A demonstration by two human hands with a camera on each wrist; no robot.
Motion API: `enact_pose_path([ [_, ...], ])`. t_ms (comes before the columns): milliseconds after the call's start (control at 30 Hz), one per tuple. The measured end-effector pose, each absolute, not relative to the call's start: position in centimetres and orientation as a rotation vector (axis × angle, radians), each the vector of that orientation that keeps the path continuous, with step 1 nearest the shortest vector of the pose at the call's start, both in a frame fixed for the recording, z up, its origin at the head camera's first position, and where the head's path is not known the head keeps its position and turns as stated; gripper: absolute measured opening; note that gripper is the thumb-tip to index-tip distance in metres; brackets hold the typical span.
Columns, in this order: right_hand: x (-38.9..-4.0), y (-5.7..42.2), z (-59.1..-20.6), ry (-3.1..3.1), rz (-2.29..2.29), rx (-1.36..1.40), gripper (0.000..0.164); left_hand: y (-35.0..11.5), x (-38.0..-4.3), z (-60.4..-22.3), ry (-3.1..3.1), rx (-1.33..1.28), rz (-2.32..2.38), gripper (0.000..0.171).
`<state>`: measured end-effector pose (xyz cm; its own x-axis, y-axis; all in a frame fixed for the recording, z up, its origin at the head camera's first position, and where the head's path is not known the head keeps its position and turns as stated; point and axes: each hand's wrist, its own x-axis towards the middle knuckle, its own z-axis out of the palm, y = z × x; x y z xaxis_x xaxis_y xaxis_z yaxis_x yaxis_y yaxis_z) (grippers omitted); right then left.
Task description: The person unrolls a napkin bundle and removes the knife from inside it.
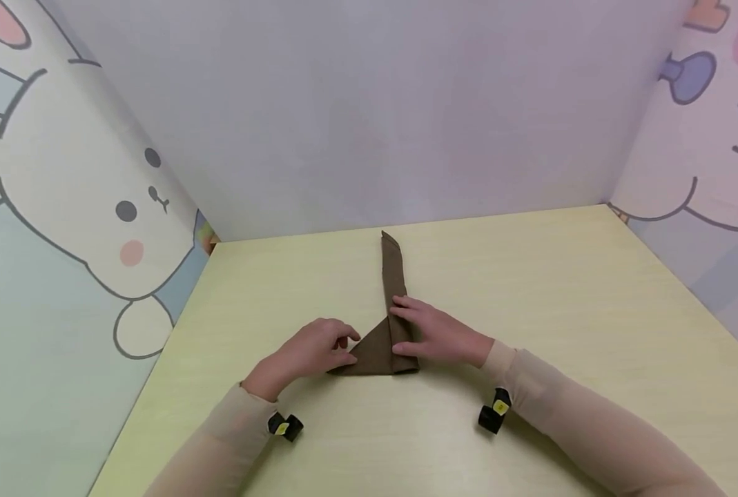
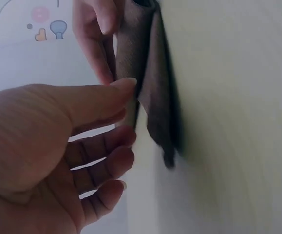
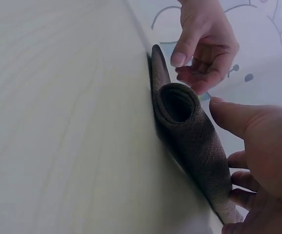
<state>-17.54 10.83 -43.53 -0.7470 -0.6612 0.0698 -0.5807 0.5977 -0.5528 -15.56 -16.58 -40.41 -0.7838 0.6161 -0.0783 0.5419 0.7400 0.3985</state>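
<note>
A brown cloth (image 1: 393, 269) lies on the table, part of it rolled into a long strip that points away from me. To the left of the roll spreads a flat triangular flap (image 1: 370, 353). My right hand (image 1: 440, 335) rests on the roll from the right, fingers spread and loosely bent along it. My left hand (image 1: 313, 348) is at the flap's left corner, its fingers loosely curled, with no cloth gripped. The roll's near end (image 3: 204, 141) shows a round hollow in the right wrist view. In the left wrist view, the left thumb (image 2: 123, 83) overlaps the cloth.
The pale wood-grain table (image 1: 530, 276) surrounds the cloth. A plain light wall (image 1: 369, 117) stands at its far edge, with cartoon-printed panels (image 1: 64, 172) to the left and right. Each sleeve carries a small black wrist camera (image 1: 285, 426).
</note>
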Motion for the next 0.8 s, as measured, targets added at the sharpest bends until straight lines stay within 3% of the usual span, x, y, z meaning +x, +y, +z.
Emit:
enact_pose_path([
  [400,-18.8,10.2,-43.3,2.642,-0.767,-1.035,0.088,-14.4,-15.9,-41.0,2.734,1.146,0.315,0.045],
  [800,-19.4,9.7,-43.6,2.625,-0.807,-1.031,0.089,-14.8,-16.0,-41.0,2.71,1.125,0.18,0.043],
])
